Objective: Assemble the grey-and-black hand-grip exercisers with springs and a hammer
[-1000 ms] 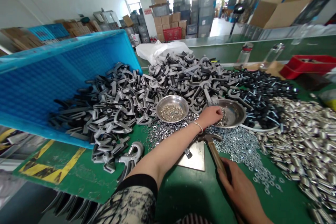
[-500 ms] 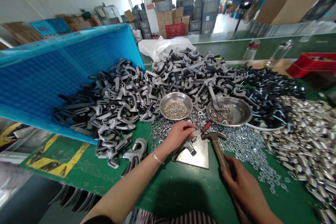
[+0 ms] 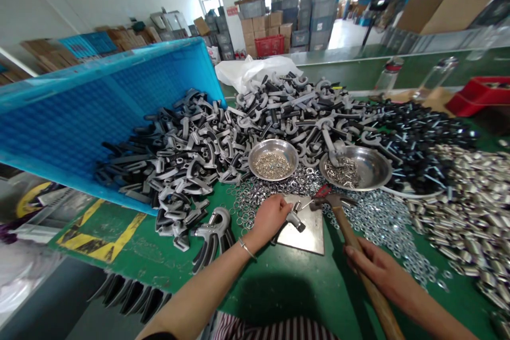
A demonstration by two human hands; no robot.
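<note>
My left hand (image 3: 273, 218) is closed around a grey and black hand grip part (image 3: 295, 220), held over a flat metal plate (image 3: 306, 236). The black handle is mostly hidden under my palm. A small metal pin or cylinder (image 3: 297, 205) shows at the part's upper end. My right hand (image 3: 370, 263) is wrapped around the wooden handle of a claw hammer (image 3: 346, 226), whose head is just above the plate's right corner. Beside the head lies a red-handled screwdriver (image 3: 322, 191), its thin shaft pointing at the part.
Two metal bowls of small hardware, the left bowl (image 3: 274, 176) and the right bowl (image 3: 374, 183), stand behind the plate. Grey parts (image 3: 199, 143) spill from a blue crate (image 3: 159, 74). Washers (image 3: 378, 223), metal cylinders (image 3: 474, 218) and black pieces (image 3: 426, 133) lie rightward. An assembled hand grip (image 3: 215, 234) lies left.
My left hand has drawn back from the part's upper end and now grips its side. My right hand still holds the hammer. The whole view has shifted slightly.
</note>
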